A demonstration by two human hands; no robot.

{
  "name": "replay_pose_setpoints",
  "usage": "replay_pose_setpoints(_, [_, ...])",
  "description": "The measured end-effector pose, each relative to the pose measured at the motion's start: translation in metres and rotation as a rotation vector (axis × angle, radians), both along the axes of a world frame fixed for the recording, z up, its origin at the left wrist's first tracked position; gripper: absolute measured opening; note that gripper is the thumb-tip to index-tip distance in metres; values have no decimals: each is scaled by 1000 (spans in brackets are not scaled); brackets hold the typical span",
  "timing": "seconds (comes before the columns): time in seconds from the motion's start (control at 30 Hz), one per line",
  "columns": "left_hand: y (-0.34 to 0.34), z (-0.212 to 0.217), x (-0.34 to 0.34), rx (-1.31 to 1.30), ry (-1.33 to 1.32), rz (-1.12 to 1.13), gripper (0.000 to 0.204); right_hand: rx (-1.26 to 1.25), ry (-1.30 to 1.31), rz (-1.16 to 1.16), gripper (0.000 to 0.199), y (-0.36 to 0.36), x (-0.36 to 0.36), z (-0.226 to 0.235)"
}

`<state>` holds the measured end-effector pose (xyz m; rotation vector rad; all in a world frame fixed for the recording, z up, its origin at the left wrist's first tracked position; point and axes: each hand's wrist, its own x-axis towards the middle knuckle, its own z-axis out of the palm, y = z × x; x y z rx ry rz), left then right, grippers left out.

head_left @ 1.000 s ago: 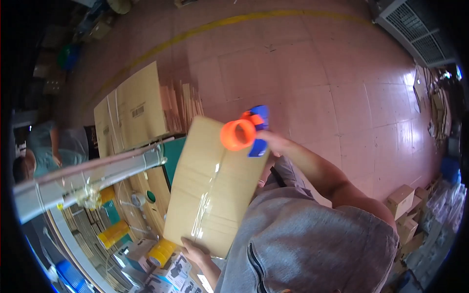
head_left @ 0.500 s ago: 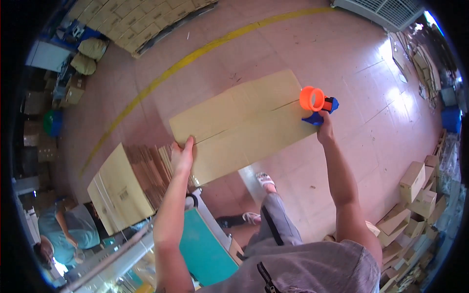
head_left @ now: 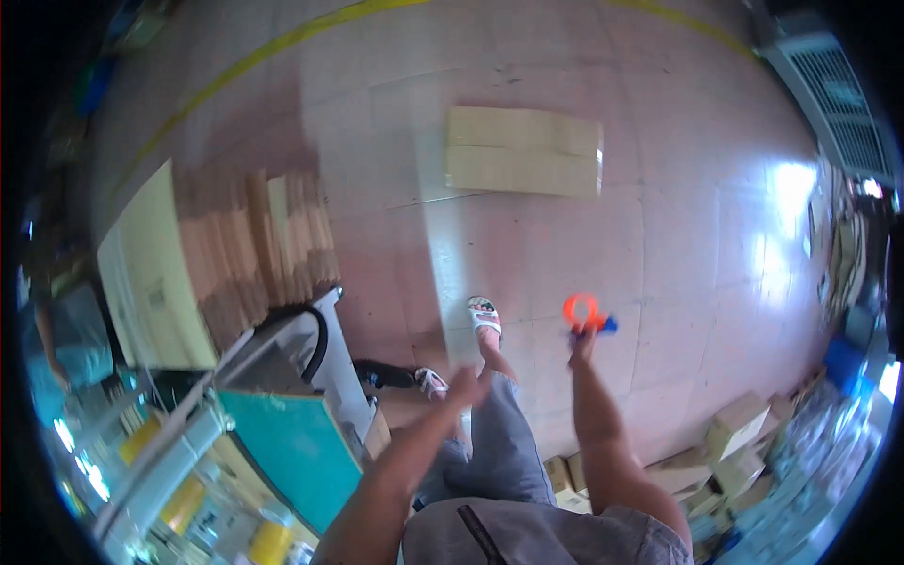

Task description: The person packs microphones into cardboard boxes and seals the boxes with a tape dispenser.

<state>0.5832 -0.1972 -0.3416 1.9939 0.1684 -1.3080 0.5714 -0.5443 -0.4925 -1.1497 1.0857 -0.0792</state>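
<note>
My right hand (head_left: 583, 347) grips an orange and blue tape dispenser (head_left: 581, 312), held out over the floor on my right. My left hand (head_left: 468, 387) hangs above my legs with no object visible in it; its fingers are smeared by motion. Ahead of me, away from both hands, a flat-sided cardboard box (head_left: 524, 168) lies on the floor with its long seam facing up. Clear tape shows at its short ends.
To the left, folded cardboard sheets (head_left: 254, 250) stand packed together by a teal-topped table (head_left: 287, 452) with a metal frame. Small cartons (head_left: 734, 426) and plastic wrap (head_left: 815, 471) are piled at the lower right. A grey grille unit (head_left: 833, 99) stands far right. Another person's arm (head_left: 47, 344) shows at far left.
The cardboard box has left my hands and now lies on the floor ahead. Both hands have drawn back toward my body, the right still with the tape dispenser. My view has shifted.
</note>
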Motion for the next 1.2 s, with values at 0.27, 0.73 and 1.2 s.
replay_pose_setpoints(0.27, [66,190,-201,228,91,556,43,157,507,508,31,174,-41,121])
replay_pose_setpoints(0.73, [-11,326,-479,754,-435,2068,40,33,-476,1755,29,486,44,430])
replay_pose_setpoints(1.2, [-237,194,-649,439,580,2921,57,514,-439,3208,54,402,-377,410])
